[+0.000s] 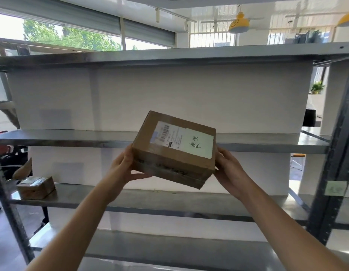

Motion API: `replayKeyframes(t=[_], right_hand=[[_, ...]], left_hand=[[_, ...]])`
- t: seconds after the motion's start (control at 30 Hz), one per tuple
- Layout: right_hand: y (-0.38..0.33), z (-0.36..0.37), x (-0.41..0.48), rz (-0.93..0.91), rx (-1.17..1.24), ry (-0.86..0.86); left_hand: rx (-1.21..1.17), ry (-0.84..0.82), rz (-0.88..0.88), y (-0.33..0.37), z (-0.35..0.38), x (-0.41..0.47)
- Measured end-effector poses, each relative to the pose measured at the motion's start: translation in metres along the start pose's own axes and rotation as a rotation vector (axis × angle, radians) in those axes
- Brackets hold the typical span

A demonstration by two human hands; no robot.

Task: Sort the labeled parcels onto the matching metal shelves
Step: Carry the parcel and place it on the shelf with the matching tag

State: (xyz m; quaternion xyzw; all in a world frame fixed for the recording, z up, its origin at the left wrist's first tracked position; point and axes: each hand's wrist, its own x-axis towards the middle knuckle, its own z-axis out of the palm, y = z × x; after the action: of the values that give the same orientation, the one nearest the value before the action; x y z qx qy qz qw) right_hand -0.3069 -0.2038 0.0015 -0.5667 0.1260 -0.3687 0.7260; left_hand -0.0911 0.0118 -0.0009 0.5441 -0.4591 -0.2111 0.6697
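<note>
The person holds a brown parcel in the air before the middle metal shelf, its white label facing up, the left hand and right hand clamped on opposite ends, fingers curled round the cardboard

2 cardboard parcels; 4 metal shelf tiers; 2 hands; 2 yellow lamps; 1 paper tag.

Light: bright daylight from the window, far above the left hand.
Glare: pale sheen on the metal shelves.
Edges: wide-angle bending.
Focus: slightly soft overall.
</note>
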Motion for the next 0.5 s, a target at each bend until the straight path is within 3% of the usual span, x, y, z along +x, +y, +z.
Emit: replayKeyframes(t=[0.07, 0.2, 0.27, 0.4, 0.5], right_hand=[[-0.003, -0.002, 0.000, 0.010, 0.033, -0.064], [-0.009, -0.006, 0.003, -0.048, -0.087, -0.222], [-0.011, -0.003, 0.002, -0.087, -0.146, -0.236], [-0.010, 0.006, -0.009, -0.101, -0.018, -0.246], [-0.002, 0.015, -0.015, -0.034, -0.031, -0.182]], left_hand=[[0.042, -0.061, -0.001, 0.009, -0.002, 0.001], [0.055, -0.021, 0.056, 0.021, -0.006, 0.010], [-0.047, 0.067, 0.112, 0.025, -0.004, 0.014], [-0.315, 0.354, 0.151, 0.024, 0.012, 0.017], [-0.363, 0.387, 0.144, 0.014, 0.022, 0.009]])
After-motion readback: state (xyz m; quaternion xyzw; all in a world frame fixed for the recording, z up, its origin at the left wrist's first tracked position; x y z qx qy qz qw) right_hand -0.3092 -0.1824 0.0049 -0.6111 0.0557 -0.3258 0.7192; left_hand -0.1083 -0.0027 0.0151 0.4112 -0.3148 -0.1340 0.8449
